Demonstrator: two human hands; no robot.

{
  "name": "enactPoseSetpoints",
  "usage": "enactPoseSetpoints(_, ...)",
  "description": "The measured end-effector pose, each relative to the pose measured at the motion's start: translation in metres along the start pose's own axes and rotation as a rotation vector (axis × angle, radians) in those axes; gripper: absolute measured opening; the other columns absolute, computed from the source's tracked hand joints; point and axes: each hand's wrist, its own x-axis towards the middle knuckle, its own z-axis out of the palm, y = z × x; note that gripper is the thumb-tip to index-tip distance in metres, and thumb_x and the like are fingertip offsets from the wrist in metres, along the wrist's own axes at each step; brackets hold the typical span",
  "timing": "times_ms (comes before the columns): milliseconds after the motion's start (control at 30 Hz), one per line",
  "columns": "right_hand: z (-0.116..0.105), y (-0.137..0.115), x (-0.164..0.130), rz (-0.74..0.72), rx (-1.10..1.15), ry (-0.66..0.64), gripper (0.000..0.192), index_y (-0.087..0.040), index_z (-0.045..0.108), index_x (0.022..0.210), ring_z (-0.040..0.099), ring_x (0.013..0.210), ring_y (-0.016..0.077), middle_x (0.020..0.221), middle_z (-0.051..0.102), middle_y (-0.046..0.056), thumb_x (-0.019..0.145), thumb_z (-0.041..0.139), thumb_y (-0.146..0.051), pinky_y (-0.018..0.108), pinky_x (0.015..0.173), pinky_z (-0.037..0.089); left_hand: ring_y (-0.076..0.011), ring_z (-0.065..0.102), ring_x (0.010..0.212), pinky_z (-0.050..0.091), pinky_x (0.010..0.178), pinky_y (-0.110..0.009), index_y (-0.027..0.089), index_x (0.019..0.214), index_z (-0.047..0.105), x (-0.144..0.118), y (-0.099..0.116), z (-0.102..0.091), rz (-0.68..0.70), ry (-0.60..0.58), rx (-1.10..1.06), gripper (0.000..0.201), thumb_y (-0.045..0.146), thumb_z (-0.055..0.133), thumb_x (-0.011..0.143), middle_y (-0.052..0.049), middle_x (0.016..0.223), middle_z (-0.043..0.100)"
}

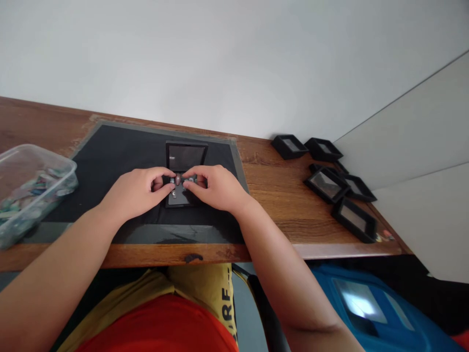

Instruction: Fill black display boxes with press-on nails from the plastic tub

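Together, both hands (178,188) curled over open case (183,172).

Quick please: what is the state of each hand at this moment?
Left hand: fingers curled, pinching at the small black box beside a reddish stone.
Right hand: fingers curled, touching the same box.

A plain pale grey-white wall (234,54) fills the upper part of the view, evenly lit with soft, diffuse light and no hard shadows. Against it stands a brown wood-grain desk (282,190) with a worn front edge, and a lighter panelled surface (414,146) meets the wall at an angle on the right. Below the desk edge the space is dim.
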Motion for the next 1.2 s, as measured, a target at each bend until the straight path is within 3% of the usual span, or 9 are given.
enactPoseSetpoints(333, 0.0089, -0.0048, 0.0005, -0.007, 0.003, -0.058, 0.027, -0.025, 0.082, 0.119, 0.055, 0.067, 0.0111, 0.072, 0.068, -0.003, 0.096, 0.073, -0.034, 0.026, 0.068, 0.032, -0.0165, 0.056, 0.060, 0.036, 0.058, -0.031, 0.028, 0.119, 0.076, 0.0019, -0.0022, 0.0020, -0.004, 0.000, -0.015, 0.042, 0.057, 0.058, 0.095, 0.002, 0.073, 0.067)
enactPoseSetpoints(1200, 0.0066, -0.0082, -0.0009, 0.009, -0.091, -0.056, 0.030, -0.028, 0.079, 0.124, 0.060, 0.070, 0.0136, 0.078, 0.073, -0.002, 0.097, 0.069, -0.036, 0.028, 0.068, 0.033, -0.0173, 0.056, 0.066, 0.036, 0.063, -0.033, 0.031, 0.121, 0.075, 0.0023, 0.0001, 0.0012, -0.028, -0.010, -0.028, 0.043, 0.059, 0.056, 0.093, 0.000, 0.085, 0.068)
